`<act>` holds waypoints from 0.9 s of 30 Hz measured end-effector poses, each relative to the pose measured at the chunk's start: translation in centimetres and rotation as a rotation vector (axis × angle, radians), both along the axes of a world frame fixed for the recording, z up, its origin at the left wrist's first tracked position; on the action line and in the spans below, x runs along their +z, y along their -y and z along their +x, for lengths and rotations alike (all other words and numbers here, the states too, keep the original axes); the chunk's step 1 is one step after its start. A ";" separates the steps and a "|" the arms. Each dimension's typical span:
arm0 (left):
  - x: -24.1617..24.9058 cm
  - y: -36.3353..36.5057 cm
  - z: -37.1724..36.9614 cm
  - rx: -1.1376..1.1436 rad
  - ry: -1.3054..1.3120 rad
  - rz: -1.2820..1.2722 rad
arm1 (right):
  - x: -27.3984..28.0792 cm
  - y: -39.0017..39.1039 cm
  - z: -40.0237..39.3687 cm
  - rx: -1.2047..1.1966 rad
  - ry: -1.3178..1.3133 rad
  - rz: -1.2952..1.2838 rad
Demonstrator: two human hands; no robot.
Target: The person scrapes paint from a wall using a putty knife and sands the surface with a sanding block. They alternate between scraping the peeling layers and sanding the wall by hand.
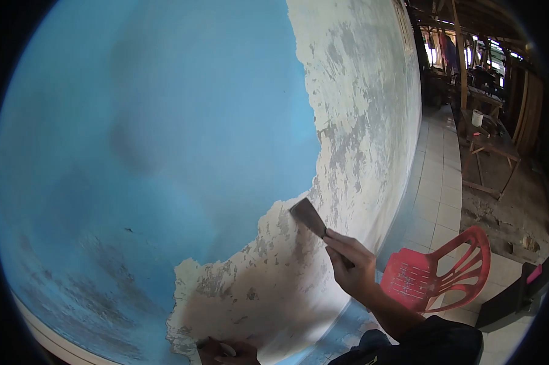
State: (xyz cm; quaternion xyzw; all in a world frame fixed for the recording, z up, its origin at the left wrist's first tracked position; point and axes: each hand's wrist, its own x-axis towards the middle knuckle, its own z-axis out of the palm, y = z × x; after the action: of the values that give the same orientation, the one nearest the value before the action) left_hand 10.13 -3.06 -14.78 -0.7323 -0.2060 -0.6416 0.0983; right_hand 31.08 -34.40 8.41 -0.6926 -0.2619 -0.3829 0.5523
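My right hand point(352, 266) is closed around a scraper point(308, 216) with a wide, flat, dark blade. The blade lies close to the wall, just below the ragged edge of the blue paint point(213, 121). Bare, patchy whitish-grey wall point(347, 79) shows right of and below that edge. At the bottom of the view, my left hand point(241, 353) is in shadow and partly cut off. Its fingers look curled around something with a pale part, which I cannot make out.
A red plastic chair point(408, 277) stands on the tiled floor point(430, 182) to the right. Bluish scraps point(347, 322) lie along the wall's foot. Farther back, a wooden table point(496, 145) holds a white cup point(477, 117). A dark object point(512, 295) stands at the lower right.
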 end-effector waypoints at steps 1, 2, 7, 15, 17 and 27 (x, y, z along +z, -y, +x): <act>-2.7 -1.6 -0.2 -0.011 0.015 -0.022 | -0.2 -0.2 0.2 -0.006 0.051 0.004; -2.7 -2.1 0.1 -0.013 0.019 -0.018 | 0.1 -0.4 0.6 -0.006 0.041 0.034; -3.3 -2.1 -0.5 0.004 -0.030 -0.046 | 0.6 -0.2 0.8 0.057 -0.081 0.111; 0.3 -1.1 0.6 -0.077 0.033 0.061 | 1.2 0.2 1.2 0.069 -0.076 0.120; 1.2 -0.3 0.4 -0.040 -0.004 0.081 | 1.1 0.8 0.7 0.079 -0.069 0.112; 1.4 0.9 0.7 0.146 -0.045 0.047 | 1.2 0.8 1.4 0.052 -0.066 0.111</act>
State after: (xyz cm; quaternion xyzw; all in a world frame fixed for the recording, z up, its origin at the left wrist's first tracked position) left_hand 10.88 -4.00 -13.36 -0.7272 -0.2415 -0.6206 0.1669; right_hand 32.43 -35.16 9.60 -0.6661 -0.2399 -0.3591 0.6081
